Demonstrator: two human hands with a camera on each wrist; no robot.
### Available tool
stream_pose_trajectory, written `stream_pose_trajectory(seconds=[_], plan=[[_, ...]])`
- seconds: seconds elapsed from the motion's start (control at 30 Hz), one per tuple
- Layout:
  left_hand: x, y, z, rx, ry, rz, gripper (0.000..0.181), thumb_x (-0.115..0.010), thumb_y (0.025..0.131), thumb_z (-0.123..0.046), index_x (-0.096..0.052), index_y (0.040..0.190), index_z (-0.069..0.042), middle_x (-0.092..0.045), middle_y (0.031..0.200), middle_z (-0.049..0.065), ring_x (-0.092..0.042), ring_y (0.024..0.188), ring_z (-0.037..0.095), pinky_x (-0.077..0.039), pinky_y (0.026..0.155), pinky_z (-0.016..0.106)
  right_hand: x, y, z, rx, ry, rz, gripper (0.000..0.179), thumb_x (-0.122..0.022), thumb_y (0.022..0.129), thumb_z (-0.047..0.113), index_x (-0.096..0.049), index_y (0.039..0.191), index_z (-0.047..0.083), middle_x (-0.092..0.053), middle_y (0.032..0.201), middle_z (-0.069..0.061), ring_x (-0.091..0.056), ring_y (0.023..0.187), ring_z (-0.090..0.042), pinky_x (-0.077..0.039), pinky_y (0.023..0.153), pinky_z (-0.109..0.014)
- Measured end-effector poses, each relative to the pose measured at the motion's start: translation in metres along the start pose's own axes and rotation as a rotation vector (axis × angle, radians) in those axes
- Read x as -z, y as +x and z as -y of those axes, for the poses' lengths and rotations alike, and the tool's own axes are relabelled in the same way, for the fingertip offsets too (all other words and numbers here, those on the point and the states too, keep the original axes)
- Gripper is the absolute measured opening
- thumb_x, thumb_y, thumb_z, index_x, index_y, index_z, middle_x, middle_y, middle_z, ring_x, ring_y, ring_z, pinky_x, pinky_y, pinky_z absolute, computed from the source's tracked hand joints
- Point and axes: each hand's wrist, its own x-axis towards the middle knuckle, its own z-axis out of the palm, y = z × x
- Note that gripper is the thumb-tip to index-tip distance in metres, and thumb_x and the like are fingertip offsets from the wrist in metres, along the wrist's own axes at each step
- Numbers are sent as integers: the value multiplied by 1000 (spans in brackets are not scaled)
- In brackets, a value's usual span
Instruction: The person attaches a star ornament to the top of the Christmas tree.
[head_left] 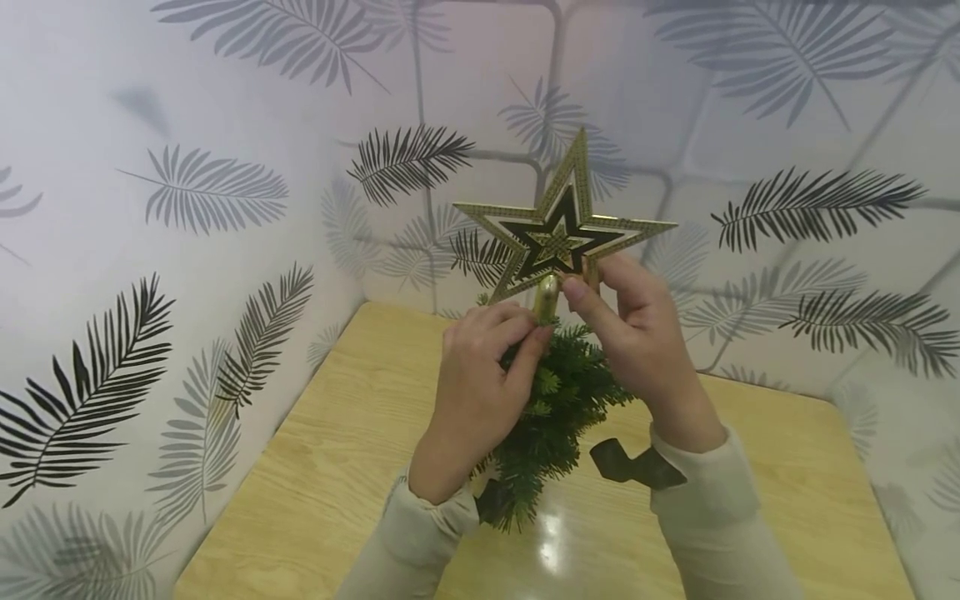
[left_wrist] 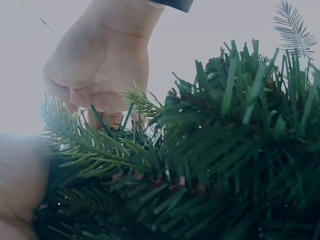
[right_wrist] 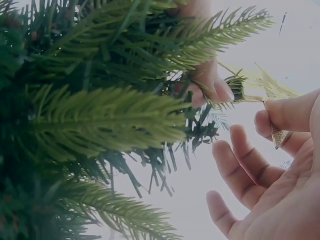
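Observation:
A gold star tree topper (head_left: pixel 557 237) with a glittery outline stands above the top of a small green artificial Christmas tree (head_left: pixel 551 417). My right hand (head_left: pixel 637 333) pinches the star's lower right point between thumb and fingers; in the right wrist view the other fingers of that hand (right_wrist: pixel 270 175) spread loosely. With thumb and forefinger, my left hand (head_left: pixel 487 367) pinches the tree's tip just below the star's gold tube (head_left: pixel 547 298). How far the tip reaches into the tube is hidden. Branches (left_wrist: pixel 225 135) cover much of the left wrist view.
The tree is over a light wooden table (head_left: pixel 337 433), and its base is hidden. Walls with a feather pattern (head_left: pixel 817 208) rise close behind and at the left. Dark straps (head_left: pixel 637 465) show at both sleeve cuffs.

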Motion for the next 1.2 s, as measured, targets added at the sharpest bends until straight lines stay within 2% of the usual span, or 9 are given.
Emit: stream_pose_trajectory(seconds=[0.17,0.5,0.6,0.7,0.83,0.93,1.07,1.2], plan=[[0,-1,1,-2,2,1,31,-63,104,-24,-63,73,-17,-68,88,-5,-60,86,21,-44,85,56,3,-2,3,-13,-23,26,21,-59,98,-8,-59,79,-1,-54,80,0,-47,79,-17,-40,78,-30],[-2,0,1,7,7,20,29,-63,104,-26,-65,76,-16,-71,96,-2,-62,95,22,-43,90,59,11,-3,7,-73,-79,47,18,-59,96,-10,-60,82,0,-53,83,0,-47,85,-17,-37,82,-31],[-4,1,2,-6,-7,14,23,-63,104,-25,-71,85,-14,-72,101,0,-64,99,22,-44,92,56,9,-4,6,-44,-79,32,17,-58,98,-9,-61,83,-1,-55,84,-2,-49,85,-18,-38,81,-32],[-6,0,4,-38,-64,22,19,-63,104,-23,-76,102,-9,-72,115,4,-65,110,22,-46,98,51,5,-8,3,-11,-85,-3,17,-58,100,-6,-63,84,-3,-59,93,-6,-53,92,-19,-40,86,-33],[-6,-2,6,-78,-141,61,31,-62,105,-24,-71,126,-3,-63,139,11,-57,130,24,-43,109,47,5,-14,-1,11,-57,-40,15,-57,101,-2,-66,89,-5,-58,106,-7,-52,104,-23,-40,93,-35],[-3,-3,10,-85,-155,84,47,-56,108,-34,-61,142,-2,-54,148,14,-48,138,27,-39,114,47,8,-17,-3,21,-36,-41,15,-58,102,1,-66,92,-7,-58,113,-5,-52,110,-26,-40,99,-36],[3,-6,18,-84,-166,98,63,-45,109,-50,-49,153,-5,-45,154,16,-41,143,28,-36,115,49,12,-24,-3,2,-40,-48,16,-58,103,0,-66,92,-8,-60,121,-6,-53,121,-28,-38,109,-37],[8,-9,26,-101,-146,98,66,-41,108,-54,-49,154,-7,-36,160,17,-32,150,29,-32,118,54,17,-33,-5,-41,-38,-70,13,-56,99,-9,-66,90,-9,-62,120,-11,-54,123,-28,-37,111,-36]])
